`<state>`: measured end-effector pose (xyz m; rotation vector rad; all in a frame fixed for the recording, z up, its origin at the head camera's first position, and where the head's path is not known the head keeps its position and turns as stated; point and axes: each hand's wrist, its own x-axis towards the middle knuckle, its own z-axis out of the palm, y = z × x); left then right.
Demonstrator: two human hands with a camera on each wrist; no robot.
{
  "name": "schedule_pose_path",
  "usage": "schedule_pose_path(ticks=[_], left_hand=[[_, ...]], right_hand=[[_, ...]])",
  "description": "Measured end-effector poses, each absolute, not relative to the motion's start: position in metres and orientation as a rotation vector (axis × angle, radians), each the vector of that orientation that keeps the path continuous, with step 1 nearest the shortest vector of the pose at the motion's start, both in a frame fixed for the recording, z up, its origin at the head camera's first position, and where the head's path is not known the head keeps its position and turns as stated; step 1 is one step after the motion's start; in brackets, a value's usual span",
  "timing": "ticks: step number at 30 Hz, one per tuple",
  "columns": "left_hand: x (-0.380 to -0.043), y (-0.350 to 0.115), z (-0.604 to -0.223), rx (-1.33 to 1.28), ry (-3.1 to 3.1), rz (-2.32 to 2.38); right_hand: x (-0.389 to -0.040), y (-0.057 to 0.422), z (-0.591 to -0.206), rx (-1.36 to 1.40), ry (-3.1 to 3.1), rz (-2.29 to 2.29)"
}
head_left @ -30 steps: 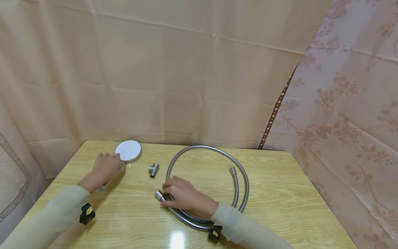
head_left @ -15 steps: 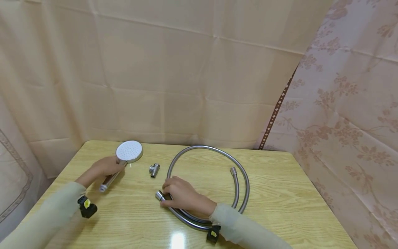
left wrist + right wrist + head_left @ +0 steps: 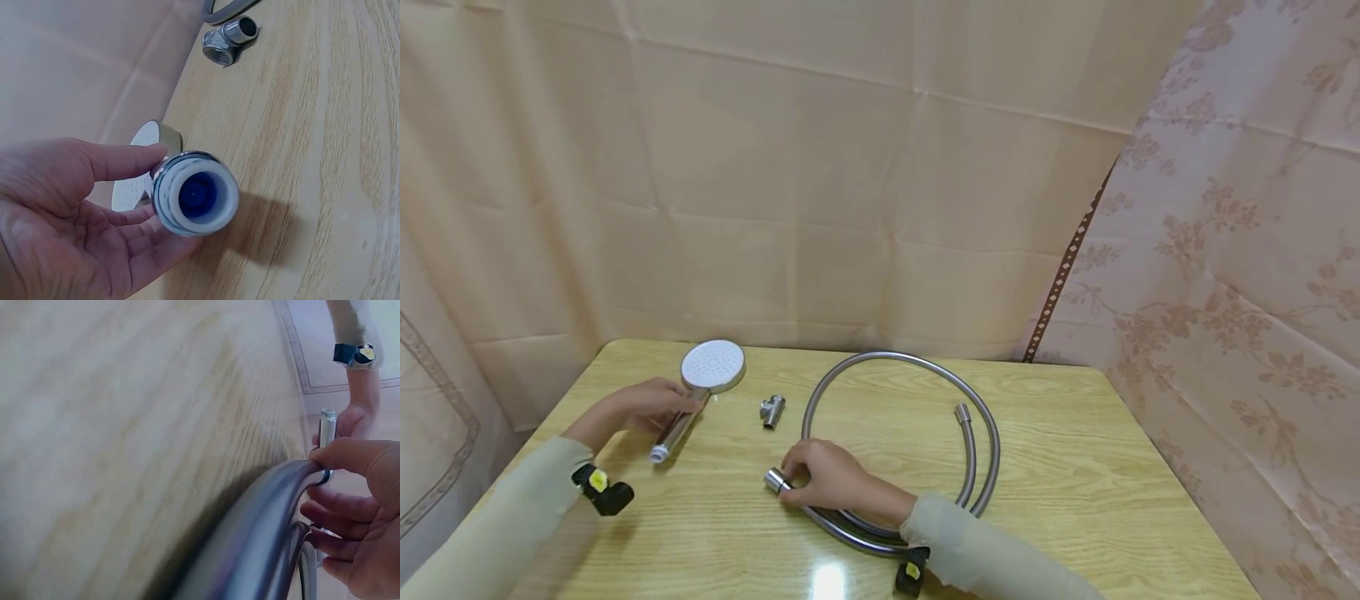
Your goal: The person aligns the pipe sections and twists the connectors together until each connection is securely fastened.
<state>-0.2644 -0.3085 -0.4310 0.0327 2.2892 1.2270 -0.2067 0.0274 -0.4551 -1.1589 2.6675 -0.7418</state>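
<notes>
My left hand (image 3: 651, 402) holds a shower head (image 3: 713, 365) by its chrome handle, thumb on one side and fingers on the other. Its white spray face is turned upward. In the left wrist view, the handle's white threaded end (image 3: 226, 194) faces the camera, with blue inside. My right hand (image 3: 835, 477) pinches a metal shower hose (image 3: 880, 355) just behind its chrome end nut (image 3: 775, 480), thumb against the hose (image 3: 262, 519) in the right wrist view. The hose lies looped on the table, its other end (image 3: 962, 412) inside the loop.
Between the shower head and the hose lies a small chrome tee fitting (image 3: 772, 411), with threaded openings visible in the left wrist view. Everything is on a wood-grain table (image 3: 1075, 483). Beige curtain (image 3: 850, 208) hangs behind it, and a floral one (image 3: 1240, 250) at the right.
My left hand has shifted along the shower head to grip its handle from the side, uncovering the threaded end. My right hand has moved the hose's end nut slightly left and nearer.
</notes>
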Motion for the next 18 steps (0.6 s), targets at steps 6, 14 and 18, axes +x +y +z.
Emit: schedule_pose_path(ticks=[6, 14, 18], left_hand=[[-0.266, -0.312, -0.434, 0.035, 2.209, 1.311], [-0.264, -0.312, -0.431, 0.055, 2.139, 1.368], [-0.264, -0.313, -0.432, 0.063, 2.096, 1.391]], right_hand=[[-0.204, 0.029, -0.455, -0.931, 2.42, -1.194], [-0.207, 0.034, -0.447, -0.764, 2.184, -1.495], [-0.208, 0.035, -0.445, -0.659, 2.038, -1.561]])
